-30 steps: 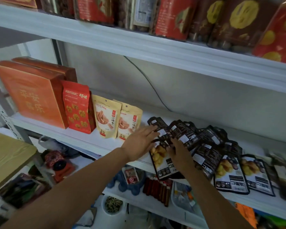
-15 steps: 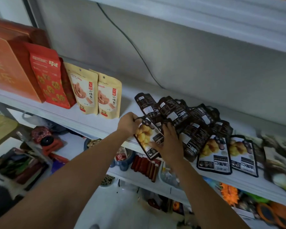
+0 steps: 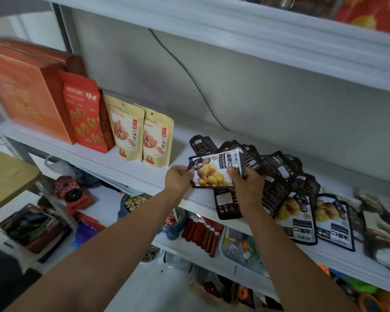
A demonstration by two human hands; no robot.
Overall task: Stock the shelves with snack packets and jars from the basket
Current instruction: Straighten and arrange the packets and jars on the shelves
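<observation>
Reached up from the bottom of the view with two bare forearms. Held a black packet [image 3: 214, 171] level and sideways between both hands, just above the front edge of the middle shelf [image 3: 122, 167], printed face toward the camera. Pinched at its left end by the left hand [image 3: 178, 181], fingers curled. Gripped at its right end by the right hand [image 3: 245, 188], thumb on top. Raised above a second packet [image 3: 226, 204] lying back-up and hanging over the front edge.

Left just behind and to the right: a loose pile [image 3: 279, 172] of the same black packets, overlapping and unsorted. Laid face up further right along the front edge: two flat packets [image 3: 295, 217], side by side. Stood upright toward the left end: two tan pouches [image 3: 127, 131], a red packet [image 3: 83, 113], then an orange box [image 3: 25, 95]. Backed by a grey wall with a dark cable [image 3: 189, 73] running down it.

Judged partly done: plenty already on the shelf and the left end tidy, but the black pile not yet put in order. No basket in view, so cannot tell how much remained to bring.

Compared with half a second earlier: turned from a slant within the pile to level, and lifted off it.
</observation>
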